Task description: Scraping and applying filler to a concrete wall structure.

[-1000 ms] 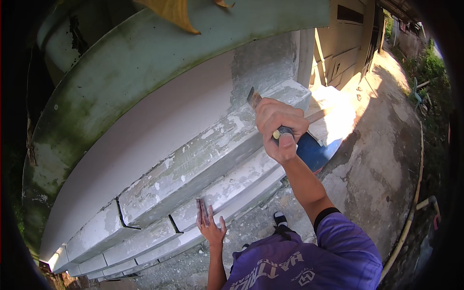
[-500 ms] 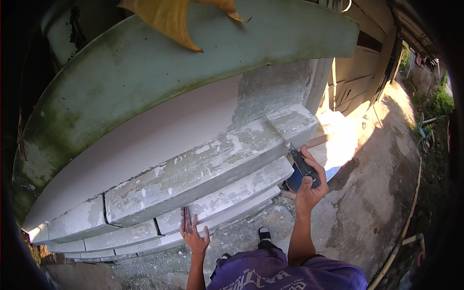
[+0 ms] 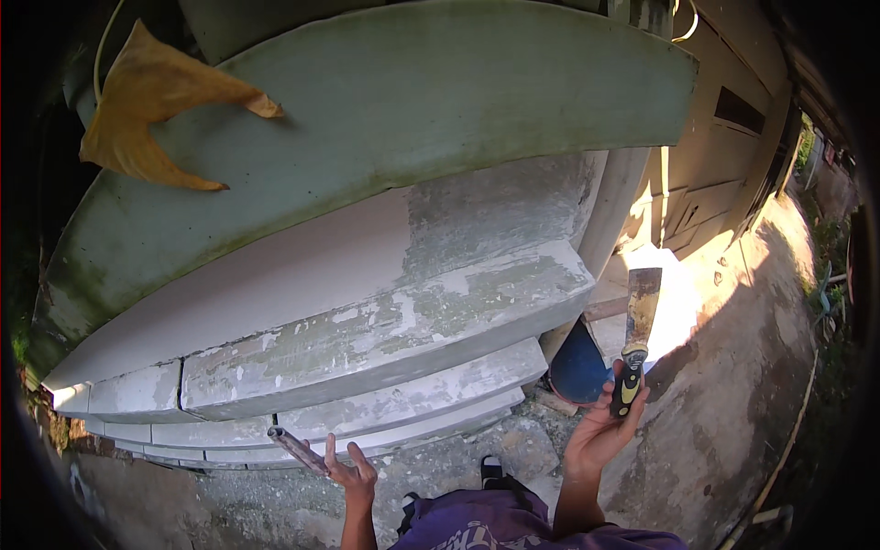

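Observation:
A putty knife (image 3: 643, 312) with a black and yellow handle stands blade-up in my right hand (image 3: 600, 440), its broad blade stained brown. My fingers are closed around the handle, and the blade is clear of the wall. Low on the left, my left hand (image 3: 351, 472) grips a dark, reddish-grey tube-like roll (image 3: 298, 449); its hollow end points away from me. What the roll is made of I cannot make out. Beyond both hands runs a stepped concrete ledge (image 3: 394, 330), with patchy white and grey-green paint on its top.
A mossy green curved slab (image 3: 440, 92) juts over the ledge, with a dry brown leaf (image 3: 156, 101) on it. A blue round object (image 3: 577, 367) sits by the ledge's right end. A tan gate (image 3: 715, 174) stands behind rough concrete ground (image 3: 706, 440). My sandalled foot (image 3: 492, 469) shows below.
My right hand has lifted the putty knife off the ledge and turned its blade upward. My left hand has moved down and away from the lower step. The view has shifted.

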{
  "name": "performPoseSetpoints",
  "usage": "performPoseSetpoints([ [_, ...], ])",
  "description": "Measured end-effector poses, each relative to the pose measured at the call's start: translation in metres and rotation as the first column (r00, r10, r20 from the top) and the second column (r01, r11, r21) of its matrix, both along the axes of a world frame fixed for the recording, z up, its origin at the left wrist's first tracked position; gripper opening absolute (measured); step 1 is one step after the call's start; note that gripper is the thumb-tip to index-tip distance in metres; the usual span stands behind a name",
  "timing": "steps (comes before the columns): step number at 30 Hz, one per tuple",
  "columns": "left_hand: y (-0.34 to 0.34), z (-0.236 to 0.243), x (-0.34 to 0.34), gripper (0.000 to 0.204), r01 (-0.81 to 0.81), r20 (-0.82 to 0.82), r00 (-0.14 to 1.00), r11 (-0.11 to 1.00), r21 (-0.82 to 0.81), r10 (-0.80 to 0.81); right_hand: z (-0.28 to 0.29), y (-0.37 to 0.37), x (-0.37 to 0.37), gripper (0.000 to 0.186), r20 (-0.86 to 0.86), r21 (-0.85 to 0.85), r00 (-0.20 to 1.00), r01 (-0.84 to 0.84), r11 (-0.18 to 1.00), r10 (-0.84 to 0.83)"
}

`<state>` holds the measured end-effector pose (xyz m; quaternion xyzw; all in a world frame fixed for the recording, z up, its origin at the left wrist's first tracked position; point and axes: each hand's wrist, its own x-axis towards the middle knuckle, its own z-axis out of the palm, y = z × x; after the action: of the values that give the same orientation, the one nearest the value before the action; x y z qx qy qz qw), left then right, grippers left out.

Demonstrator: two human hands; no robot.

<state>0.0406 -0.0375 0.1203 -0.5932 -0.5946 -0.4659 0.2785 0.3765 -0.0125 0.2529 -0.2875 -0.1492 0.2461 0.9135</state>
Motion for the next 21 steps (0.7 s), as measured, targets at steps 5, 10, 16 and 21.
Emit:
performPoseSetpoints([
  [5,0.027,0.085,0.029,0.048,0.186,0.134,0.973,0.982,0.036,-0.189,-0.003,-0.001,0.023,0.043,-0.044,0.105,0.950,-0.303,0.947,0.309],
  [10,0.052,0.186,0.101,0.056,-0.120,0.031,0.989,0.923,-0.365,0.141,-0.025,-0.004,0.060,0.043,0.086,0.088,0.923,-0.381,0.920,0.374],
  [16,0.082,0.204,0.166,0.073,-0.166,-0.178,0.977,0.946,-0.279,0.119,-0.035,-0.039,0.087,0.045,0.109,-0.056,0.981,-0.155,0.986,0.160],
  [21,0.116,0.199,0.257,0.078,0.180,-0.114,0.969,0.945,-0.274,-0.218,-0.037,-0.080,0.088,0.045,0.239,-0.352,0.966,0.181,0.918,-0.099],
])
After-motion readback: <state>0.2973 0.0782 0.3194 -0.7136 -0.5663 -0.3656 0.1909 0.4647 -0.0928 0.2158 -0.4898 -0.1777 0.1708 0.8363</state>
